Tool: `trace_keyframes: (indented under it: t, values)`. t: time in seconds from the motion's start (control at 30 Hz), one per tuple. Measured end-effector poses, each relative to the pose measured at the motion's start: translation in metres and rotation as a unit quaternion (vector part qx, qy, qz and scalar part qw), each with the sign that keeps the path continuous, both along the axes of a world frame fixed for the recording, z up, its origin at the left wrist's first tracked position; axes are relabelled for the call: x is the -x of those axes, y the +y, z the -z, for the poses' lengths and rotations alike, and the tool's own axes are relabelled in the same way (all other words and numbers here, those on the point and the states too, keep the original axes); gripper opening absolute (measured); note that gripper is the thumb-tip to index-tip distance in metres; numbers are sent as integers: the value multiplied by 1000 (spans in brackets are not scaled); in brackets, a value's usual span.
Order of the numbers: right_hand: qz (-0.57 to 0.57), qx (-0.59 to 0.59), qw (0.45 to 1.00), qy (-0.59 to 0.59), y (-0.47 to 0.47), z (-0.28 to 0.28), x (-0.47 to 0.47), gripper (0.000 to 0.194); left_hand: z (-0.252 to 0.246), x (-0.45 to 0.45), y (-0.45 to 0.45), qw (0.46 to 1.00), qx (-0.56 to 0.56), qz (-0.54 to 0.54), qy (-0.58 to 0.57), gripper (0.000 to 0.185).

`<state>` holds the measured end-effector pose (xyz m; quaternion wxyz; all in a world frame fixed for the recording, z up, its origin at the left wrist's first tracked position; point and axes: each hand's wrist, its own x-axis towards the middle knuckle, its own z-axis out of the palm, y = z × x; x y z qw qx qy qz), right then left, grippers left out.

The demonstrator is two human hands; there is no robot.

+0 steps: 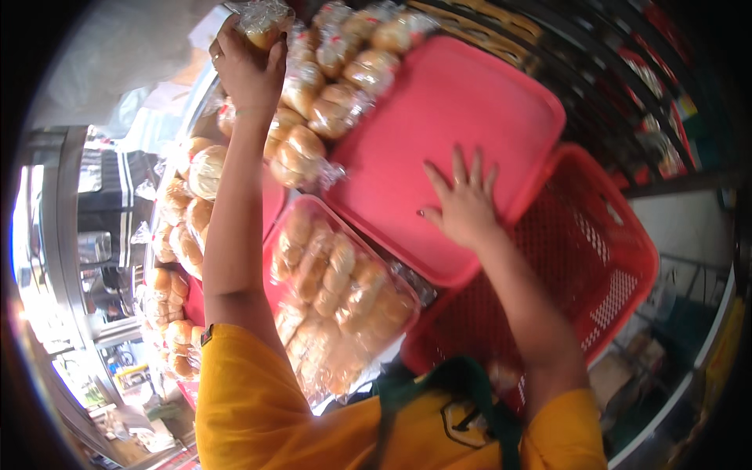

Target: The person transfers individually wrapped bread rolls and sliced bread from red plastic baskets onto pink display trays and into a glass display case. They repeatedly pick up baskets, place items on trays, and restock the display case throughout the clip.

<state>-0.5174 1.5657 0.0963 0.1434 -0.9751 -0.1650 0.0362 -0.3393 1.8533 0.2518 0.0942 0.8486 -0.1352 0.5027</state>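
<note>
My left hand [249, 70] reaches up at the top left, its fingers closed around a bread roll in clear plastic [263, 20]. Below and right of it, several bagged bread rolls [299, 153] are heaped against the edge of a pink tray [405, 135]. My right hand [467, 208] lies over that tray with its fingers spread and nothing in it; whether the palm presses on the surface I cannot tell. A second pink tray [414, 294], nearer my body, carries several plastic bags of small rolls [335, 282] laid in rows.
A red perforated plastic basket [640, 258] stands at the right, partly beneath the tray. More bagged buns [191, 235] line a glass-sided display on the left. Dark metal rack bars [611, 88] run across the upper right.
</note>
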Motion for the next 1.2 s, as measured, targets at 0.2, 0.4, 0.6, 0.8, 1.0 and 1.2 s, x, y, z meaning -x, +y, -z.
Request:
trace_keyframes:
  t: [0.2,0.4,0.6,0.8,1.0,1.2]
  values:
    - [5,5,1000,0,7,2,0,81,3,-69,38,944,99,-270,160,74]
    - [1,40,999,32,8,-3,-4,81,43,-141,71,956,156,-210,131,62]
    - [1,42,998,45,11,-2,-5,80,113,-202,111,835,1,-229,500,69]
    - [9,19,999,31,5,5,-2,81,64,-166,71,829,45,-300,470,61]
    - [3,-6,999,-35,5,12,1,75,35,-34,-66,988,-95,58,110,62]
    - [27,-95,993,-71,-52,-30,59,57,29,139,-184,920,-90,286,253,70]
